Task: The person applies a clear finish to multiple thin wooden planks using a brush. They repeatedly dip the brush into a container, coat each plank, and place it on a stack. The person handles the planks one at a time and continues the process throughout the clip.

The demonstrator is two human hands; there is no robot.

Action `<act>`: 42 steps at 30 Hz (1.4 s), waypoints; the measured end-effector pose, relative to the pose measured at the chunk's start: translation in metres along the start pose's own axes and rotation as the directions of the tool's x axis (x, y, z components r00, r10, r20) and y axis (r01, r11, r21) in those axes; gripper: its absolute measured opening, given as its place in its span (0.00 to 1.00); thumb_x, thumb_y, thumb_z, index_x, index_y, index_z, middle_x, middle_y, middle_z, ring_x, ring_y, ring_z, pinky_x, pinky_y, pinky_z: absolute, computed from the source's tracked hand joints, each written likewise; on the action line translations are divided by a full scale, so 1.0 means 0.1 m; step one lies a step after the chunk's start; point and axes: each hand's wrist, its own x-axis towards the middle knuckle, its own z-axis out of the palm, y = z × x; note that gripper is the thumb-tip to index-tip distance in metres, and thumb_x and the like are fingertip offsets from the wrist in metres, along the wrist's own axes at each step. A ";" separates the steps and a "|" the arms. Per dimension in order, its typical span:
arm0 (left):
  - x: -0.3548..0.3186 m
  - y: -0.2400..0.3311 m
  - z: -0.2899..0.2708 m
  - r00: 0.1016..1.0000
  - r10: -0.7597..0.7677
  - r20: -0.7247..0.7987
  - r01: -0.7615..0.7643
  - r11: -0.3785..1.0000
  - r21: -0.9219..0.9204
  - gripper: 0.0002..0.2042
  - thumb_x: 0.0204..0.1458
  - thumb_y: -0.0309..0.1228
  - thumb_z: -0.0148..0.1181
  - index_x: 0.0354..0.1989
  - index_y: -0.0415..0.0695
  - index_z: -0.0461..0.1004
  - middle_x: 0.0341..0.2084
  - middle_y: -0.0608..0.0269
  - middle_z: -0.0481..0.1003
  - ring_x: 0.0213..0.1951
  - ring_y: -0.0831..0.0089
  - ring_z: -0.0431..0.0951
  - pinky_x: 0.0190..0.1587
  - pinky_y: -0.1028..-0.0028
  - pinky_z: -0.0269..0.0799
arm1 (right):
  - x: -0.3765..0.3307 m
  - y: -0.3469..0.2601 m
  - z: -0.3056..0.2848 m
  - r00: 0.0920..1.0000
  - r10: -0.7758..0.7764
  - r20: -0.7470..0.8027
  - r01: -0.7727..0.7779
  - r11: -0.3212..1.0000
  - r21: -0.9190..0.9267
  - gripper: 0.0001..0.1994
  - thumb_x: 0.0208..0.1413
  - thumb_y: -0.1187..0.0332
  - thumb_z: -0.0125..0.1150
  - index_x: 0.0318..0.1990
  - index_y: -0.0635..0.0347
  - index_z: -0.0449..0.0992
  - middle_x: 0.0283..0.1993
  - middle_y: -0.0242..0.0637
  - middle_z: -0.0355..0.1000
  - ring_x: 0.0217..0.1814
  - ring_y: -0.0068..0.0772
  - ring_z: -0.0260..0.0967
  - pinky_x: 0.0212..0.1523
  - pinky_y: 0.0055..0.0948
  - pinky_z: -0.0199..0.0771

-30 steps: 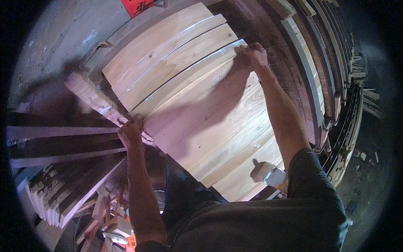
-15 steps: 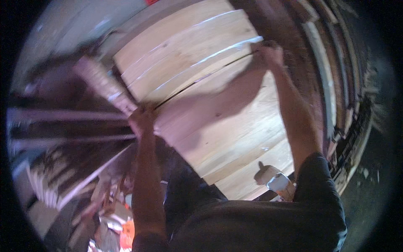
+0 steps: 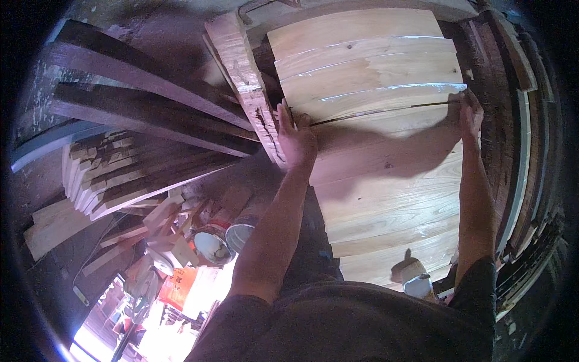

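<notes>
Compared with a second ago, we look further to the left, so the boards (image 3: 386, 196) now lie right of centre, and two buckets (image 3: 211, 245) and a red sheet (image 3: 177, 288) come into sight at the lower left. The boards lie flat, edge to edge in front of us. The dark gap, which ran above the strip (image 3: 386, 102) with the glossy upper edge, now runs below it; the strip sits closer to the upper boards. Our left hand (image 3: 298, 140) is at the gap's left end, thumb and fingers spread apart, just beside the rough beam (image 3: 236, 60). Our right hand (image 3: 471, 114) stays at the right end, fingers bent over the boards' edge; we cannot tell whether it pinches anything. The cup (image 3: 417, 285) remains on the near boards, by our right sleeve (image 3: 476, 286).
</notes>
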 end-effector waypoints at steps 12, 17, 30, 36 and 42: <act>0.05 -0.02 -0.01 0.993 0.062 0.100 -0.042 0.981 -0.191 0.30 0.55 0.21 0.54 0.67 0.30 0.55 0.67 0.41 0.59 0.71 0.56 0.55 0.70 0.67 0.49 | 0.08 0.13 -0.05 0.994 -0.095 -0.052 0.080 0.967 -0.240 0.19 0.62 0.60 0.55 0.53 0.65 0.77 0.48 0.48 0.78 0.51 0.39 0.74 0.53 0.35 0.69; 0.55 -0.11 -0.02 0.967 0.219 0.134 -0.149 0.904 -0.401 0.37 0.54 0.14 0.52 0.70 0.28 0.39 0.72 0.44 0.49 0.69 0.64 0.58 0.65 0.71 0.58 | 0.00 0.04 0.05 0.989 -0.128 -0.079 0.123 0.990 -0.072 0.19 0.63 0.59 0.54 0.52 0.66 0.77 0.46 0.44 0.79 0.49 0.34 0.72 0.52 0.33 0.69; 0.66 -0.20 0.24 0.980 0.200 0.022 -0.180 0.921 -0.345 0.37 0.50 0.13 0.53 0.70 0.29 0.46 0.66 0.46 0.60 0.62 0.66 0.66 0.62 0.74 0.62 | 0.05 0.15 -0.01 0.992 -0.118 -0.054 0.113 0.991 -0.075 0.21 0.61 0.58 0.56 0.52 0.67 0.77 0.46 0.46 0.78 0.48 0.35 0.73 0.54 0.35 0.68; 0.60 -0.01 0.13 0.970 0.231 0.074 -0.216 0.962 -0.169 0.38 0.51 0.14 0.52 0.71 0.29 0.42 0.69 0.45 0.54 0.67 0.63 0.59 0.68 0.71 0.50 | 0.04 0.08 0.04 0.993 -0.086 -0.086 0.067 0.976 -0.206 0.20 0.61 0.58 0.54 0.51 0.65 0.78 0.45 0.44 0.79 0.47 0.36 0.74 0.53 0.35 0.70; 0.62 -0.16 0.11 0.948 0.305 0.087 -0.254 0.894 -0.369 0.41 0.50 0.15 0.55 0.71 0.29 0.38 0.72 0.44 0.47 0.70 0.58 0.53 0.70 0.69 0.45 | 0.07 0.16 0.03 0.993 -0.104 -0.053 0.096 0.986 -0.134 0.20 0.61 0.57 0.55 0.51 0.64 0.78 0.45 0.47 0.78 0.48 0.38 0.73 0.53 0.34 0.68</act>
